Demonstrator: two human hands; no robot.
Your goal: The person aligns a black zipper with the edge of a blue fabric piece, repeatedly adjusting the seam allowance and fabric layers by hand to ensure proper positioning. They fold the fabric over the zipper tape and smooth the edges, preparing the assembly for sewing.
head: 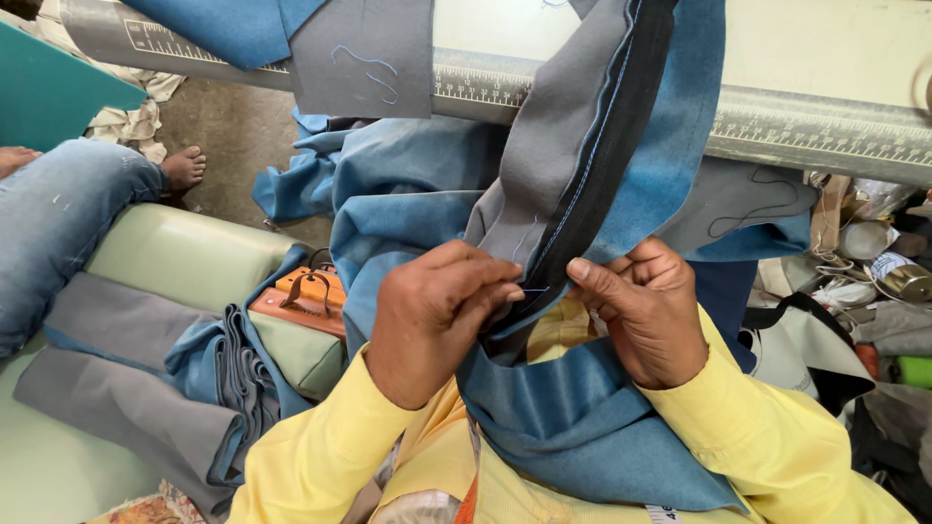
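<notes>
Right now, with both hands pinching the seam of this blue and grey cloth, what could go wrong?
1. The left hand and right hand pinch a thin blue thread at the dark seam; a hard pull may snap it or pucker the stitches.
2. The blue and grey cloth hangs from the table edge with the ruler; it may slide off.

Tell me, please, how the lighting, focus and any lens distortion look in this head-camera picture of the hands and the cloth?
In the head view the light is soft and even, with only faint shadow under the left hand and right hand; the blue and grey cloth is sharp enough to show its stitching; the ruled table edge bows from wide-angle distortion, with mild glare on it.
</notes>
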